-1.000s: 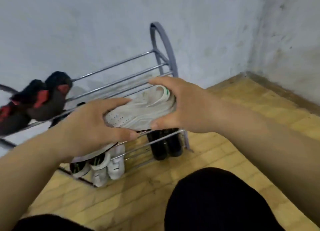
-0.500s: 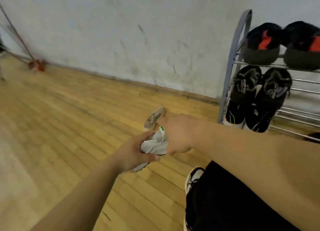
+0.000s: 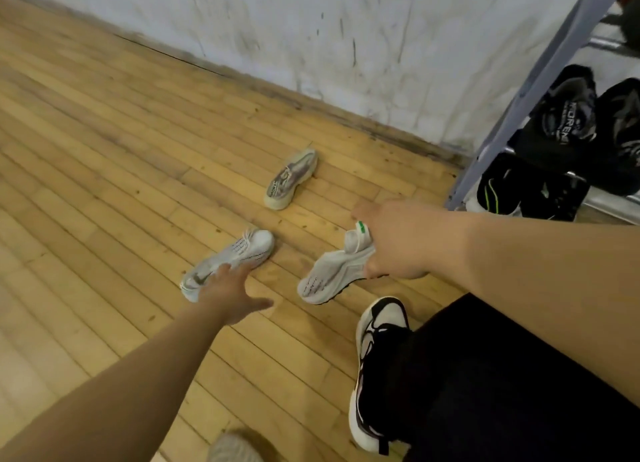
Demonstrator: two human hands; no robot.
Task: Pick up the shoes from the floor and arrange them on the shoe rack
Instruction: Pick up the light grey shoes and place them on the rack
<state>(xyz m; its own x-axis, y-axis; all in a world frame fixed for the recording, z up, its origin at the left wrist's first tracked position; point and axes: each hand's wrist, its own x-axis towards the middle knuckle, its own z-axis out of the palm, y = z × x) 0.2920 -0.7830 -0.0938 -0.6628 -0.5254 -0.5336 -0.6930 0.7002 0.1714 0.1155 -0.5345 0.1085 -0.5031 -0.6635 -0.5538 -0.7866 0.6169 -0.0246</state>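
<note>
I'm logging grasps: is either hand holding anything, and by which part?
The right hand grips a white sneaker by its heel collar; the left hand holds nothing.

At 12 o'clock you have a white wall (image 3: 311,29), scuffed with dark marks, and a worn brown strip (image 3: 346,115) runs along its foot. The wooden floor (image 3: 104,150) of yellow planks fills the side from 7 to 11 o'clock. At 5 o'clock a black-and-white sneaker (image 3: 375,326) stands on the planks, under a black trouser leg (image 3: 502,392). At 6 o'clock a beige thing (image 3: 232,449) is too blurred to name.
</note>
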